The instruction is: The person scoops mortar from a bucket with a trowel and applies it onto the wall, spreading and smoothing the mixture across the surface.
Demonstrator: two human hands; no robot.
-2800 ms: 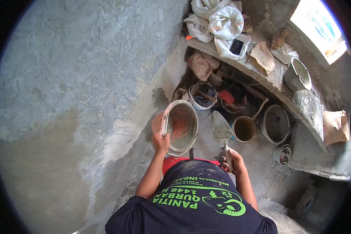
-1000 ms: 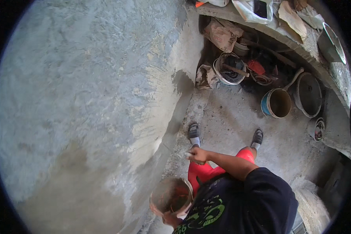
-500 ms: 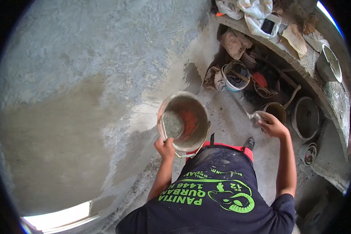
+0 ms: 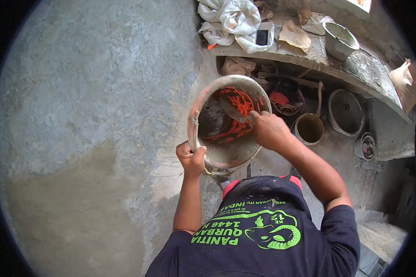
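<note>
My left hand (image 4: 192, 159) grips the lower left rim of a tilted, mortar-crusted bucket (image 4: 229, 154), whose inside shows bright orange streaks and a dark bottom; a wire handle hangs at its lower edge. My right hand (image 4: 268, 129) is closed on the handle of a trowel (image 4: 235, 111), with the blade inside the bucket. The bucket sits in front of my body, close beside the rough grey plastered wall (image 4: 88, 111).
Above, a curved concrete ledge (image 4: 374, 74) bears white sacks (image 4: 238, 18), a black phone (image 4: 262, 37), torn paper (image 4: 295, 37) and a grey bucket (image 4: 341, 46). Below it stand several containers, including a brown-stained bucket (image 4: 309, 129) and a wide round tub (image 4: 345, 113).
The bucket is higher and more centred. Half a second ago my right hand with the trowel was outside it to the right; now the blade is inside.
</note>
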